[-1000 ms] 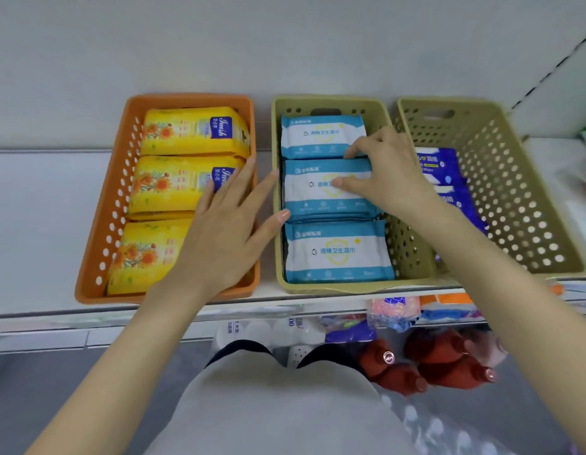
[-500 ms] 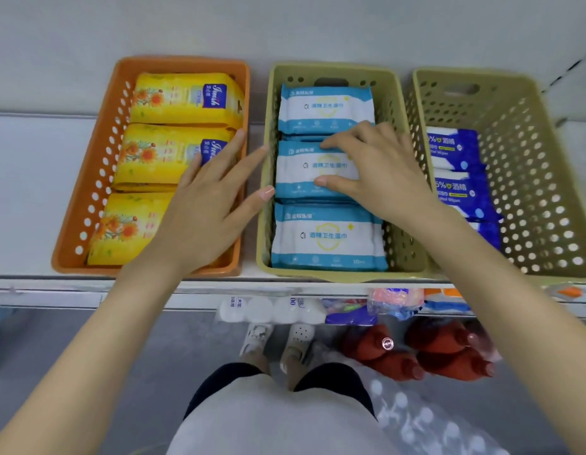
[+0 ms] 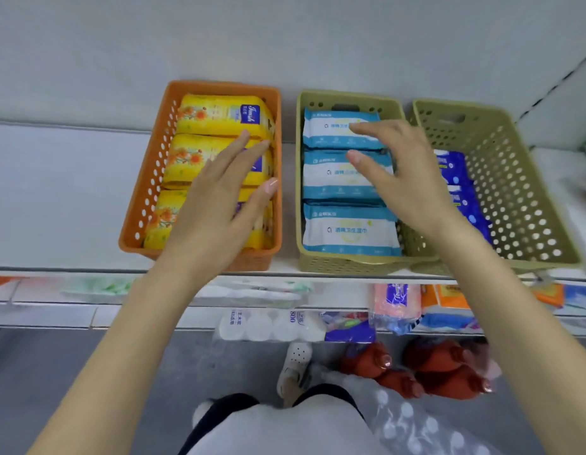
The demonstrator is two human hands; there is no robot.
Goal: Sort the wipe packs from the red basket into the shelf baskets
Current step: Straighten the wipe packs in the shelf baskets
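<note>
Orange basket (image 3: 139, 205), frame left: three yellow packs (image 3: 219, 118); your left hand (image 3: 219, 208) flat, empty above | middle olive basket (image 3: 347, 262): three light-blue wipe packs (image 3: 347, 229); your right hand (image 3: 406, 178) spread, empty | right olive basket (image 3: 528, 192): dark-blue packs (image 3: 452, 165).

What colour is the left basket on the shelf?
Orange: the left basket, seen best in the head view.

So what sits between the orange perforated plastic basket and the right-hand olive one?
In the head view, a second olive perforated plastic basket sits between the orange basket and the right-hand olive basket, holding three light blue and white wipe packs.
</note>
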